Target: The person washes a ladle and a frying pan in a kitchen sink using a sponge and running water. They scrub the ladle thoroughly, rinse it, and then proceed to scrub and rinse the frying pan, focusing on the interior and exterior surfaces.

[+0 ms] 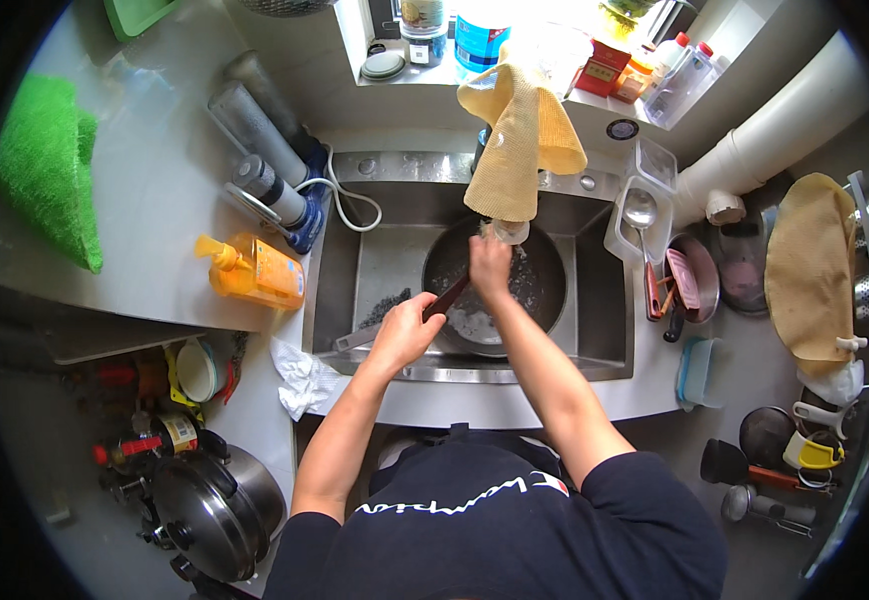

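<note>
Over a stainless steel sink (pixel 389 247), my left hand (pixel 408 330) grips a dark reddish-brown handle (pixel 448 295) that slants up to the right. A grey flat bar (pixel 356 339) shows beyond this hand; whether it joins the handle is unclear. My right hand (pixel 491 262) is curled at the handle's upper end, just below the clear spout tip (pixel 511 231); its fingers are largely hidden, with pale fibrous bits beside them. Beneath both lies a round dark pan (pixel 547 292), wet inside with whitish suds or water. A yellow textured cloth (pixel 506 172) drapes over the faucet.
Left of the sink stand an orange pump bottle (pixel 258 274), a blue-based appliance (pixel 303 217) with a white cable, and a crumpled white paper towel (pixel 303 379). At right are a clear plastic container (pixel 629 232) holding a ladle, and a small pot (pixel 708 281). Jars and bottles line the windowsill.
</note>
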Motion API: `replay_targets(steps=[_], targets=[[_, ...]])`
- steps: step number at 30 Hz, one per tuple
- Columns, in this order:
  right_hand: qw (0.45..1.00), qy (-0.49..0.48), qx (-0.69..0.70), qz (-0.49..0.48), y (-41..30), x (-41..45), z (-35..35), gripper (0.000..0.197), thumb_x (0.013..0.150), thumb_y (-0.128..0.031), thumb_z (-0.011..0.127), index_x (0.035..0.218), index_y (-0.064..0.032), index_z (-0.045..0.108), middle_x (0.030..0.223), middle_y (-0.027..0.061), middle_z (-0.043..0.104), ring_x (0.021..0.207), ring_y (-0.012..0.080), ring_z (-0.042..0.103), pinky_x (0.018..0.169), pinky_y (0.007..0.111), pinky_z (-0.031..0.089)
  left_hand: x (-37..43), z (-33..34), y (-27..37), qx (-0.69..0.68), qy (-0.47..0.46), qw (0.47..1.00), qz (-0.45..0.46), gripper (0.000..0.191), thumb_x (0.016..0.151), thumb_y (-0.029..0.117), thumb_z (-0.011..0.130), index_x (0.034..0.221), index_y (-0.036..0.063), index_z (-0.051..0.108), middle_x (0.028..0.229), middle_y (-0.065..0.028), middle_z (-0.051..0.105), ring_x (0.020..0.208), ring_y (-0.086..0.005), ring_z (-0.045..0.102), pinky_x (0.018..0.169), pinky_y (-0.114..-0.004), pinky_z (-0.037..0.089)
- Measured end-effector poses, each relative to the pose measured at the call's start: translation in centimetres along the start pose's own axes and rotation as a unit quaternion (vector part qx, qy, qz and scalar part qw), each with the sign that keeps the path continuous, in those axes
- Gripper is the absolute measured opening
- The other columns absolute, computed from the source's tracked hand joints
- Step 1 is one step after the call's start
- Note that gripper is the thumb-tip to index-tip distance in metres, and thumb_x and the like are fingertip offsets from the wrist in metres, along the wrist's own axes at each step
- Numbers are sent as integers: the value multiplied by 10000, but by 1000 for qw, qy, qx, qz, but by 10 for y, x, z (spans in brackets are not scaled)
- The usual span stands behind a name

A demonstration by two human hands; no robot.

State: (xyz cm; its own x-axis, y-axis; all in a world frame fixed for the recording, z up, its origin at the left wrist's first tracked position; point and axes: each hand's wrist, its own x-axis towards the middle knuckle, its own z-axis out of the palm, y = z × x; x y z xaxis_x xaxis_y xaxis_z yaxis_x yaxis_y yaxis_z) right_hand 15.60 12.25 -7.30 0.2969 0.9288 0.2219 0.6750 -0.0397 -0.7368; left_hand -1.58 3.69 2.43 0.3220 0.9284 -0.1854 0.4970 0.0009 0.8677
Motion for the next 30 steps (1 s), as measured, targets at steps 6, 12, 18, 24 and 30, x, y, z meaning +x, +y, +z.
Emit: replay_targets(steps=[6,12,18,24,30], targets=[[903,-37,298,308,16,14,5,189,775,-117,576,846,37,493,722,137,581,584,259,580,593,352,508,-11,-4,20,323,4,938,123,295,782,119,556,1065,38,537,712,-169,610,694,-322,613,610,-426,495],[756,-24,525,391,-8,-7,1,150,813,-97,518,731,27,534,652,122,571,553,207,566,466,345,469,-7,8,-20,140,117,974,134,371,735,173,638,1068,35,547,686,-153,618,528,-264,602,477,-353,470],[889,-73,380,246,41,-11,-1,329,836,-284,582,709,18,554,597,80,579,584,183,586,542,342,448,-10,-5,-6,11,5,989,-147,329,709,218,680,945,3,600,579,-103,585,468,-183,579,466,-318,459],[1000,-19,16,0,27,12,-25,243,816,-200,534,966,-9,548,1013,215,551,973,406,486,813,419,414,-12,-12,-3,124,21,991,-53,271,676,201,663,887,38,616,707,-163,618,673,-329,604,634,-394,475],[966,-18,-58,-250,-19,-31,-19,231,835,-163,517,1035,-57,565,1161,191,522,1094,346,477,899,418,391,-13,-13,-3,163,21,986,-27,255,668,160,631,897,47,616,730,-175,614,714,-338,603,644,-400,466]])
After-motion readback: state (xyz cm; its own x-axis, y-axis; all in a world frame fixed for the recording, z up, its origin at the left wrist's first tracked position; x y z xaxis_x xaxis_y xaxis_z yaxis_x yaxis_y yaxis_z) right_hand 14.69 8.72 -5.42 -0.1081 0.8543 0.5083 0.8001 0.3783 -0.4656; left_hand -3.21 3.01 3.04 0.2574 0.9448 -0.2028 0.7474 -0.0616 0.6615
